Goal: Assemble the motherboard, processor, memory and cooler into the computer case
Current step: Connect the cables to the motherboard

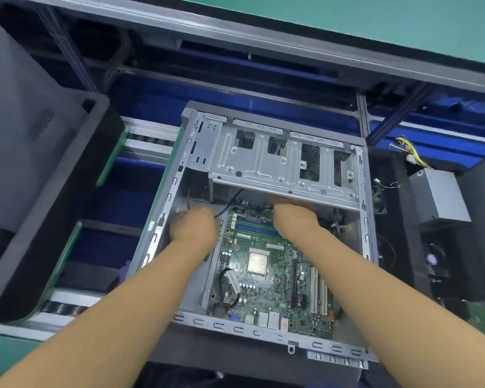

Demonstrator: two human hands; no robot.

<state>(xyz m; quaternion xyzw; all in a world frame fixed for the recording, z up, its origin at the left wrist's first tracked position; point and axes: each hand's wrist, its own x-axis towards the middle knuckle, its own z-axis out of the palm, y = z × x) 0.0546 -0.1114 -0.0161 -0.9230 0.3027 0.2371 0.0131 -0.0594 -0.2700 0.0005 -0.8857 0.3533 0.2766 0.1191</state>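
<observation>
Inside the case point(263, 335), the board point(266, 294) lies flat; left grip point(193, 226) and right grip point(293, 217) reach toward the case's far end, fingers hidden.

Green surface point(389, 21), grey metal rail point(207, 22), blue panels point(163, 99) behind.

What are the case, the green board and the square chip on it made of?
The case looks like bare sheet steel: dull silver-grey, with stamped ribs and punched slots. The board is probably fibreglass laminate with a green lacquer, studded with small parts. The chip shows a pale, faintly shiny lid, probably metal; blur leaves it open.
</observation>
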